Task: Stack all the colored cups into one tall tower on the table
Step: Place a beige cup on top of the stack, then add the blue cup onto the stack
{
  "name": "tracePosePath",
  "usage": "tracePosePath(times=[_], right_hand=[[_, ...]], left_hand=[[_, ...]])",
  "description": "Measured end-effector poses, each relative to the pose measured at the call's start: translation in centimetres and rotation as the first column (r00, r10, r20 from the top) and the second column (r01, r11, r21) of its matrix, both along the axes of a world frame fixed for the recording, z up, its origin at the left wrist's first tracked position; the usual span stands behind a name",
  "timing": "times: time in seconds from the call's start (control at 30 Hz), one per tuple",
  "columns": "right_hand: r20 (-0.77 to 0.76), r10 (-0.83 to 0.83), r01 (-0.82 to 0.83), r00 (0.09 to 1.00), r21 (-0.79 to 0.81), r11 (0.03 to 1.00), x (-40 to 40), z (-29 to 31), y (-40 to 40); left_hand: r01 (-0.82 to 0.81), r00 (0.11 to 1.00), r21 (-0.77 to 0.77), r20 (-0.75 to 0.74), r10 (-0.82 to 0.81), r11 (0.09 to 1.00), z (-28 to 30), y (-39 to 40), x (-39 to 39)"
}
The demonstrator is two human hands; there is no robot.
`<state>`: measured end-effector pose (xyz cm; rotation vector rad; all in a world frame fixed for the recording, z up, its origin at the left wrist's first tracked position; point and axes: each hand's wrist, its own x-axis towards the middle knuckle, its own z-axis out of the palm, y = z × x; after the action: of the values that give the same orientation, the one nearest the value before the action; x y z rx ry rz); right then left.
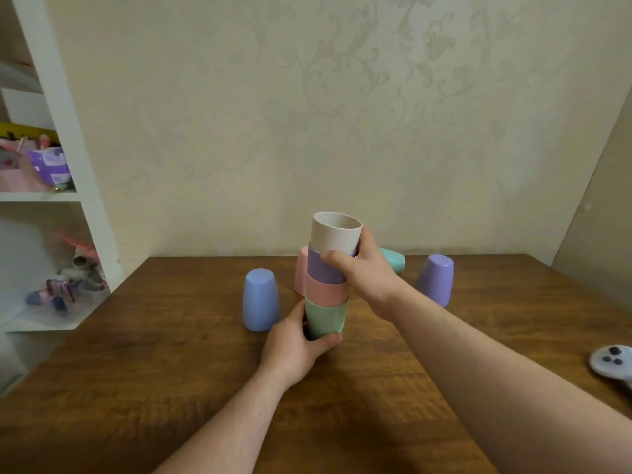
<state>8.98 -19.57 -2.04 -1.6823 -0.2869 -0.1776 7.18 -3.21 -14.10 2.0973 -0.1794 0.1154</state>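
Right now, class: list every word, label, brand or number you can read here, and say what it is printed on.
No text can be read.
Cups: plain, no print.
Purple package on the shelf: markings too blurred to read.
Controller: buttons only, no legible marks.

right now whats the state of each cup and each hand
stack: four cups nested, mouths up, beige on top
blue cup: upside down
purple cup: upside down
pink cup: upside down behind the stack
teal cup: on its side
left hand: gripping green bottom cup
right hand: gripping the stack's purple cup
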Motion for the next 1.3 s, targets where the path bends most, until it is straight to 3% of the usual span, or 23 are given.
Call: tracePosePath(times=[0.17, 0.37, 0.63, 0.67, 0.73, 0.8, 0.83, 0.9, 0.97, 1.03, 1.2, 1.3], right_hand=[[0.04, 0.008, -0.006, 0.999, -0.043, 0.999, -0.4, -2.4, -0.1], [-0.07, -0.038, 0.01, 0.997, -0.355, 0.935, -0.9, -9.1, -1.3], [-0.018, -0.119, 0.092, 0.993, -0.514, 0.853, -0.3, -11.9, -1.6], [-0.013, -0.126, 0.101, 0.992, -0.52, 0.848, -0.2, -12.0, -1.6], [-0.013, -0.137, 0.11, 0.99, -0.53, 0.841, -0.1, -12.1, -1.6], [-0.017, -0.145, 0.113, 0.989, -0.537, 0.836, -0.2, -12.1, -1.6], [-0.022, -0.148, 0.113, 0.989, -0.537, 0.836, -0.2, -12.1, -1.6], [-0.024, -0.153, 0.117, 0.988, -0.534, 0.837, -0.5, -11.9, -1.6], [-0.023, -0.159, 0.122, 0.987, -0.536, 0.835, -0.7, -11.9, -1.6], [-0.029, -0.166, 0.124, 0.986, -0.543, 0.831, -0.9, -11.9, -1.6], [-0.031, -0.183, 0.132, 0.983, -0.576, 0.807, -1.2, -11.7, -1.3], [-0.025, -0.186, 0.137, 0.982, -0.582, 0.802, -1.2, -11.6, -1.4]], left_hand=[[0.007, 1.0, 0.03, -0.008, -0.007, 1.0, 0.0, 0.1, -0.1], [0.026, 1.0, 0.118, -0.017, -0.024, 0.993, 0.4, 0.0, 0.1], [0.171, 0.971, 0.096, -0.187, -0.151, 0.981, 1.3, 2.9, -1.4], [0.166, 0.982, 0.167, -0.118, -0.147, 0.972, 2.3, 3.6, -1.6], [0.11, 0.961, 0.375, 0.197, -0.195, 0.921, 5.0, 5.2, -1.8], [-0.017, 0.805, 0.615, 0.476, -0.354, 0.789, 7.9, 6.7, -1.4], [-0.098, 0.75, 0.756, 0.484, -0.451, 0.647, 9.3, 7.2, -0.9], [-0.198, 0.797, 0.952, 0.295, -0.527, 0.232, 11.5, 7.4, 0.6], [-0.192, 0.872, 0.972, 0.104, -0.479, -0.138, 12.0, 6.8, 2.0], [-0.155, 0.905, 0.923, -0.01, -0.425, -0.353, 11.1, 6.0, 2.6], [-0.218, 0.908, 0.869, 0.015, -0.418, -0.444, 8.1, 6.0, 2.7], [-0.292, 0.917, 0.887, 0.155, -0.367, -0.357, 7.8, 7.3, 1.4]])
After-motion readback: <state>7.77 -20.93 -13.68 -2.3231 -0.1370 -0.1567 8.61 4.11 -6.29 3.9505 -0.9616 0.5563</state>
